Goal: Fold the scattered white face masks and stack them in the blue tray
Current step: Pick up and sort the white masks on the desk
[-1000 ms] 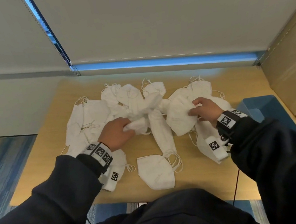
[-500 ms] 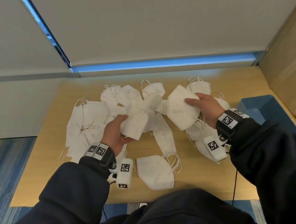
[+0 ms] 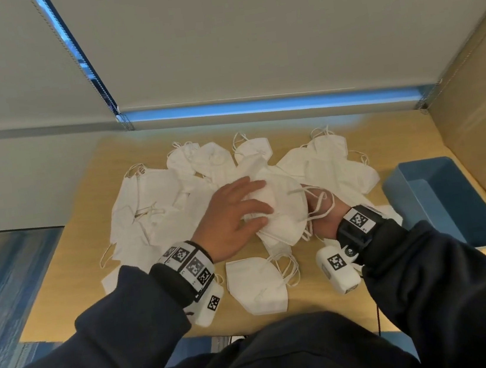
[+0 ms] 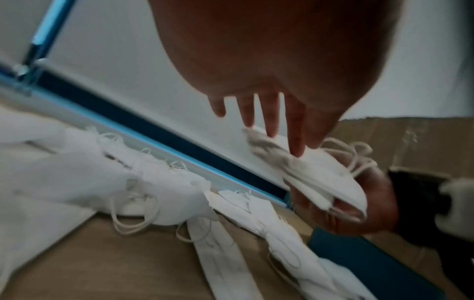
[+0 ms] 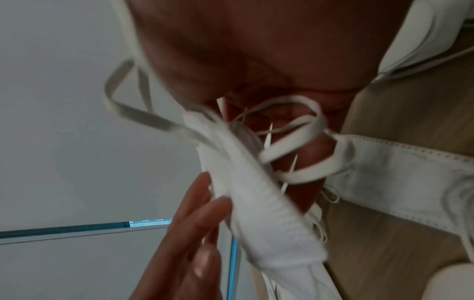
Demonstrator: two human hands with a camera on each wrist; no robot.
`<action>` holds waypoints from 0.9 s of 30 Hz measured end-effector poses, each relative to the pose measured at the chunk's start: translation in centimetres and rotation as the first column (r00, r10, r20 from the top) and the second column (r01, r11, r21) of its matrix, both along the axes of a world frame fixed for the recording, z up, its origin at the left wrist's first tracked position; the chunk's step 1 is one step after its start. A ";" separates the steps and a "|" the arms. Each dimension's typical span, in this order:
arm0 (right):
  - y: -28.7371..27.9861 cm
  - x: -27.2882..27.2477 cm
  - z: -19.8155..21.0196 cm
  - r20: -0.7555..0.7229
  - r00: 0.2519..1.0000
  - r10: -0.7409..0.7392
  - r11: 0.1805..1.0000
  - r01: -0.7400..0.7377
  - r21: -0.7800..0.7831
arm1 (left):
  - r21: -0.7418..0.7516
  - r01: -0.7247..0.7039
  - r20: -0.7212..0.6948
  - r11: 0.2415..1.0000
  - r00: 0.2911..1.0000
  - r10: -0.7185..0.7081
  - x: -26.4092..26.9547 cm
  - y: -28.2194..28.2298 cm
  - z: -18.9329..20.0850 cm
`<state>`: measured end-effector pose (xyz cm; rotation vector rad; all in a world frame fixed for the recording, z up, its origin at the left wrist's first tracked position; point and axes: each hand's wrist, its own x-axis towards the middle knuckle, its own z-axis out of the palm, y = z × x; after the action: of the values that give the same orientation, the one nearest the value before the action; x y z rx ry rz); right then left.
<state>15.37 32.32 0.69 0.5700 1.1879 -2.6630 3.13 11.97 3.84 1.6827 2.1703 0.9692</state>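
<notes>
Several white face masks [image 3: 158,207] lie scattered on the wooden table [image 3: 383,134]. My right hand [image 3: 326,219], palm up, grips a small stack of folded masks [image 3: 285,209] from below, ear loops trailing over its palm. My left hand [image 3: 239,212] lies flat on top of that stack with straight fingers [image 4: 271,121]. In the left wrist view the stack [image 4: 320,178] sits in the right hand [image 4: 359,213]. The right wrist view shows the stack's edge [image 5: 256,192] and the left hand's fingers [image 5: 200,223]. The blue tray [image 3: 454,205] at the right holds nothing I can see.
One folded mask [image 3: 255,287] lies alone near the table's front edge. More masks [image 3: 332,166] lie between my hands and the tray. A cardboard box [image 3: 480,121] stands along the right side. Closed blinds hang behind the table.
Each hand held a separate mask up a moment ago. Now the masks are together in the right hand, and the left hand has let go and lies flat on top.
</notes>
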 end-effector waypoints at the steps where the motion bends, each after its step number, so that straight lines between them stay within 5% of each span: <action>1: 1.3 1.3 0.8 0.013 0.994 -0.107 0.994 0.107 0.000 | 0.045 -0.071 0.036 0.996 0.997 0.070 -0.1 0.1 0.1; 4: -0.8 1.2 2.1 -0.001 0.997 -0.075 0.996 0.075 0.054 | -0.013 -0.251 0.315 0.968 0.917 0.242 -0.3 0.6 1.3; 6: -1.3 1.3 2.2 0.059 0.993 -0.106 0.990 0.099 0.105 | -0.110 -0.262 0.578 0.959 0.768 0.276 -0.6 0.8 1.9; 8: -0.8 1.4 2.4 0.135 0.984 -0.116 0.984 0.095 0.152 | -0.146 -0.227 0.694 0.963 0.670 0.263 -1.1 0.4 2.0; 13: 0.0 2.0 2.7 0.274 0.959 0.075 0.984 -0.117 0.138 | -0.165 -0.170 0.659 0.972 0.714 0.237 -1.6 -0.6 1.7; 17: 0.2 2.3 2.7 0.319 0.934 0.162 0.855 -0.294 0.428 | -0.224 -0.088 0.637 0.971 0.740 0.214 -1.9 -1.3 1.2; 19: 0.4 2.2 2.4 0.363 0.927 0.097 0.837 -0.273 0.473 | -0.270 -0.032 0.605 0.962 0.772 0.195 -2.0 -1.7 0.8; 21: 0.6 2.1 2.0 0.347 0.937 -0.035 0.913 -0.110 0.392 | -0.302 -0.041 0.606 0.952 0.763 0.225 -2.2 -2.2 0.3; 24: 0.3 2.0 1.8 0.263 0.947 -0.184 0.981 0.160 0.111 | -0.318 -0.130 0.685 0.939 0.653 0.322 -2.7 -2.8 -0.4; 27: -0.8 1.5 2.4 0.311 0.946 -0.091 0.968 0.010 0.252 | -0.302 -0.167 0.711 0.939 0.617 0.338 -2.6 -2.8 -0.8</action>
<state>16.91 31.48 3.09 1.0427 1.4245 -2.3496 0.54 9.17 3.08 0.6493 1.8265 1.1836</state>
